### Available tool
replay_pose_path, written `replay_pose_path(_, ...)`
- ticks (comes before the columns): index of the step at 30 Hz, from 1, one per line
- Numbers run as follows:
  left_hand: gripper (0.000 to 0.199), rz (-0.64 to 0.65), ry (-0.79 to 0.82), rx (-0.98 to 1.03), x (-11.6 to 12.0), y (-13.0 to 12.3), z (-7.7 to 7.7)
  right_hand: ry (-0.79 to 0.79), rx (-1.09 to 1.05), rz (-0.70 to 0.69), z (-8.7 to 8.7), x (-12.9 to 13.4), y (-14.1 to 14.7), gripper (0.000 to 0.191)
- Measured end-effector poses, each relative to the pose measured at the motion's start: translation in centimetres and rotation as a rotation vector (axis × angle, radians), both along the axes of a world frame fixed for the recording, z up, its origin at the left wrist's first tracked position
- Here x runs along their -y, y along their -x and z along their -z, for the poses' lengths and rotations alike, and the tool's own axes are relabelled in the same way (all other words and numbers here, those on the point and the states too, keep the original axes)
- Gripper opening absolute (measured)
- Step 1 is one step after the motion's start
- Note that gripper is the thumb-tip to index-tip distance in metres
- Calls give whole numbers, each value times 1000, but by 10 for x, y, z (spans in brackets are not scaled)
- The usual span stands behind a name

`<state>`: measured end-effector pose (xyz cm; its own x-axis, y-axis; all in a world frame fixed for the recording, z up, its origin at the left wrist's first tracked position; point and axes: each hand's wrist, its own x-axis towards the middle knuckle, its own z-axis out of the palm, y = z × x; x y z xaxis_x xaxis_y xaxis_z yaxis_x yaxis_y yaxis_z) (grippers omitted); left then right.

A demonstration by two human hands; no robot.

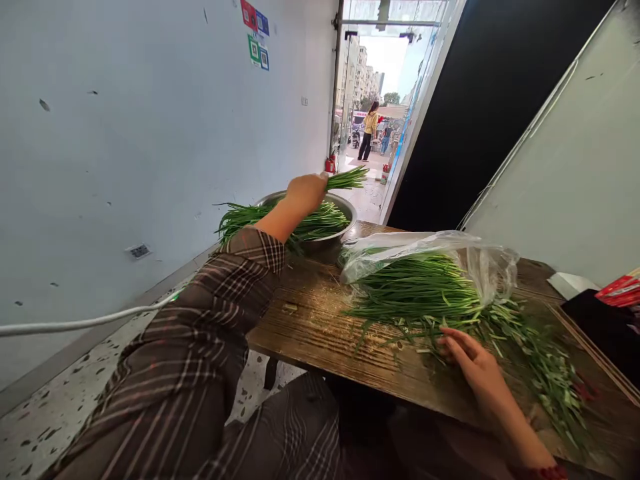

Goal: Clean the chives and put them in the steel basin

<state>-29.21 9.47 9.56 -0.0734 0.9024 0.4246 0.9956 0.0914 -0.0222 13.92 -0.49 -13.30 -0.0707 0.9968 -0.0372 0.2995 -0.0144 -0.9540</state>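
My left hand (306, 193) is closed around a small bunch of garlic chives (349, 178), held above a metal basin (353, 212). More chives (320, 223) lie in the basin, and their green tips hang over its left side. On the wooden table, a large pile of chives (425, 283) is partly covered by a clear plastic bag (390, 248). My right hand (473, 363) is by the front of this pile, thumb and forefinger somewhat apart at the loose leaves. Its other fingers are partly hidden. Loose scraps of chives (550, 373) spread to the right.
The wooden table (320, 333) has wet patches and bits on it. At the right edge are a dark bag (595, 313) and red packets (623, 291). A white cable (100, 323) runs along the left wall. Beyond the glass door, a person (370, 130) stands outside.
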Motion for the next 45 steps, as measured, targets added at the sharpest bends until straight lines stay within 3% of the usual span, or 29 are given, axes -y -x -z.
replay_pose_path(4,41,-74,20,-12,-16,34,29,-21,81,47,16,2,-3,53)
replay_pose_path(8,71,-123,234,86,-21,53,61,-33,134,60,20,1,-2,52)
replay_pose_path(10,76,-114,280,136,-22,58,68,-37,137,61,20,2,-2,52)
replay_pose_path(14,56,-70,150,143,-20,57,61,-34,151,67,22,2,-5,52)
replay_pose_path(17,39,60,23,121,-9,45,52,-20,146,68,25,1,-6,53)
replay_pose_path(20,28,172,85,50,8,32,54,-17,148,54,28,1,-7,53)
replay_pose_path(27,25,39,167,-130,32,22,79,-47,110,30,29,1,-6,50)
replay_pose_path(33,28,39,128,-134,39,17,84,-61,127,-13,30,0,-7,51)
replay_pose_path(35,26,80,58,-65,37,14,84,-70,124,-23,31,-1,-7,51)
replay_pose_path(38,13,179,-28,280,25,11,87,-81,122,-23,31,-2,-6,51)
replay_pose_path(41,6,241,-45,582,10,4,94,-90,116,-26,31,-2,-4,52)
replay_pose_path(45,6,304,-13,795,-2,-7,108,-98,113,-29,29,-2,-2,51)
